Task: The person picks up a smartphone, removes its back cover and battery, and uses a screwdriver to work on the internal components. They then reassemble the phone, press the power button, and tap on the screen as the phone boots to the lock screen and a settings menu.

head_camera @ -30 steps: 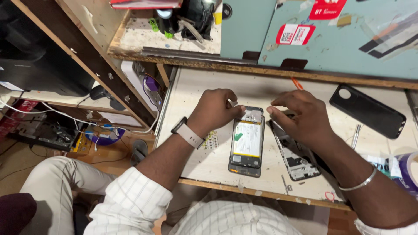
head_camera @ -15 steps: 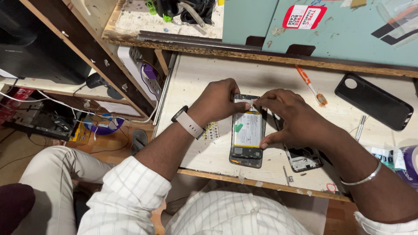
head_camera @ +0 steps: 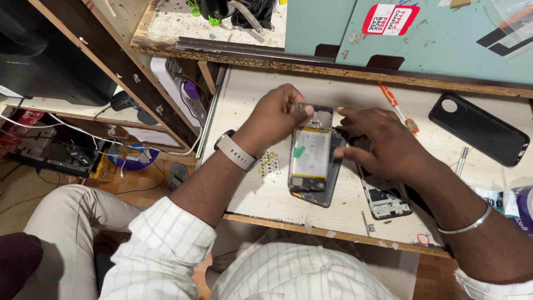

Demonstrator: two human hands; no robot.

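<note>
The opened phone [head_camera: 311, 158] lies near the middle of the white bench [head_camera: 250, 111], its long axis running from 12 to 6 o'clock with a slight tilt. A pale battery with a green mark fills its middle, and the upper part appears lifted off a dark grey frame [head_camera: 327, 189] beneath it (whether the two are fully apart cannot be told).

The left hand [head_camera: 275, 119] sits at 10 o'clock of the phone. Its thumb and forefinger are pinched closed on the phone's top left corner; the remaining fingers are curled. The right hand [head_camera: 383, 144] lies at 3 o'clock, fingers spread and nearly flat, tips reaching toward the phone's upper right edge; contact cannot be confirmed. The left hand is the nearer and has the grip.

Surrounding items:
- A second stripped phone chassis [head_camera: 386, 197] at 4 o'clock, partly under the right wrist.
- A small sheet of yellow-dotted parts [head_camera: 269, 164] at 9 o'clock, just beside the phone.
- An orange-handled tool [head_camera: 397, 105] at 1 o'clock, behind the right hand.
- A black phone case [head_camera: 477, 128] at 2 o'clock, well apart.
- A white power strip [head_camera: 186, 91] at 10 o'clock, off the bench edge.

Nothing lies between the fingers and the phone.
</note>
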